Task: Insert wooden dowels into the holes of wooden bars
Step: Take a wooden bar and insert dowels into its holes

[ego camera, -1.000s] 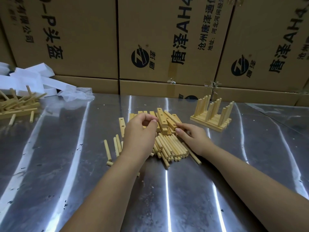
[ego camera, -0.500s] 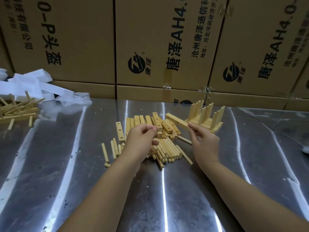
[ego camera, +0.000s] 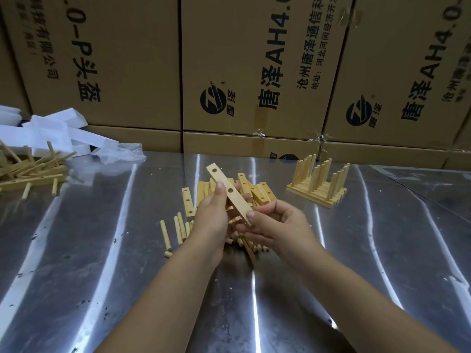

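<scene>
— Wooden bar [ego camera: 235, 200]: by what is it held?

— It is pinched at its near end between the thumb [ego camera: 251, 214] and curled fingers of the right hand [ego camera: 277, 225]. Higher up, its edge is gripped by the left hand [ego camera: 211, 222], with the thumb in front and the fingers curled behind. It is held off the metal table [ego camera: 114, 263] and slants up and away from the fingertips. Two empty holes are shown on its upper face.

— Has a dowel been seated in it yet?

— That cannot be told. Short stubs [ego camera: 230, 208] are seen just under the bar, between the two sets of fingers. Whether they are lodged in it or merely kept in the left palm is hidden.

— What is judged to be finished?

— A filled set [ego camera: 318, 189] is stood well beyond the right fingers, its dowels upright in flat bars. A tangled heap [ego camera: 28, 171] far out past the left fingers may also be finished work, but it is too small to be sure.

— And what is left?

— Plenty, it is judged. Unfilled bars [ego camera: 257, 193] are piled just behind the fingertips. Loose dowels [ego camera: 178, 228] are scattered beside and beneath the left hand. The raised bar itself is taken to be barely begun, and many more insertions are expected.
</scene>
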